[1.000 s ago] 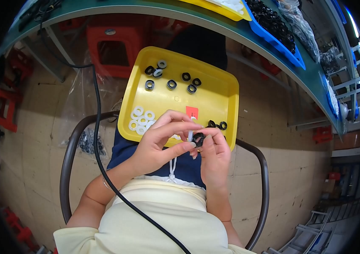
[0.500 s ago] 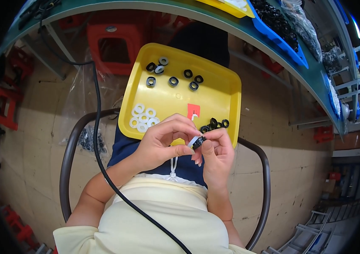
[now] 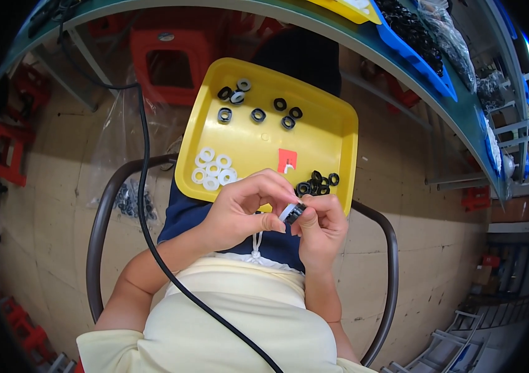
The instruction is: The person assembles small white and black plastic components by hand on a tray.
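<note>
Ring in hand: a white ring [image 3: 286,213] lies flat against a black piece [image 3: 296,216], both held up at the tray's near edge, right of its middle.
Hands: the left hand [image 3: 236,208] pinches the white ring between thumb and fingers; the right hand [image 3: 322,233] pinches the black piece.
Yellow tray [image 3: 317,140]: rests on the person's lap; white rings [image 3: 211,169] gather in its near-left corner, black rings [image 3: 320,182] in its near-right corner, mixed rings [image 3: 258,115] toward the far edge, a red label [image 3: 287,160] between.
Floor [image 3: 413,248]: tan tiles, with a clear bag [image 3: 132,202] of dark parts left of the tray.
Red stool [image 3: 180,40]: under the desk [image 3: 458,116], beyond the tray's far-left corner.
Blue bin [image 3: 411,56]: on the desk, full of black parts, beside a yellow bin [image 3: 351,13] with white ones.
</note>
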A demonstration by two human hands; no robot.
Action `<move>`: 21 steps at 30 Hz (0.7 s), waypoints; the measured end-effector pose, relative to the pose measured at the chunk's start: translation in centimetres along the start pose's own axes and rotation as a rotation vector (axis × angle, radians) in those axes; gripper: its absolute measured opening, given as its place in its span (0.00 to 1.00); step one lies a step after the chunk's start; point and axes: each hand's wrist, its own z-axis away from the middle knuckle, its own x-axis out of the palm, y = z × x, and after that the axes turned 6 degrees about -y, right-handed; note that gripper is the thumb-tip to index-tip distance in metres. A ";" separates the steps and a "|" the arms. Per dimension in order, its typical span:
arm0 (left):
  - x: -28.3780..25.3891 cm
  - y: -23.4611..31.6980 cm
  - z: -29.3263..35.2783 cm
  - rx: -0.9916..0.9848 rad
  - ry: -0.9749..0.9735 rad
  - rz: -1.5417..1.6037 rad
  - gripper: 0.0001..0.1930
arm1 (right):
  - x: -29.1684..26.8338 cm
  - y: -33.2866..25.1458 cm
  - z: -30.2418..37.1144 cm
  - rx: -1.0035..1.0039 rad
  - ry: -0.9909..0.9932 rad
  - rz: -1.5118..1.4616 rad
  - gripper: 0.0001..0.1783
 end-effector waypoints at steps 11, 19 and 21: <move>0.0 0.0 0.0 0.031 -0.010 -0.079 0.16 | -0.3 -0.1 0.1 -0.056 0.007 0.145 0.08; -0.1 0.9 0.0 0.121 -0.038 -0.567 0.18 | -0.3 -0.3 0.4 -0.078 0.059 0.334 0.10; 0.5 1.3 -0.2 0.162 -0.033 -0.656 0.18 | -0.3 0.0 0.7 -0.121 0.098 0.385 0.11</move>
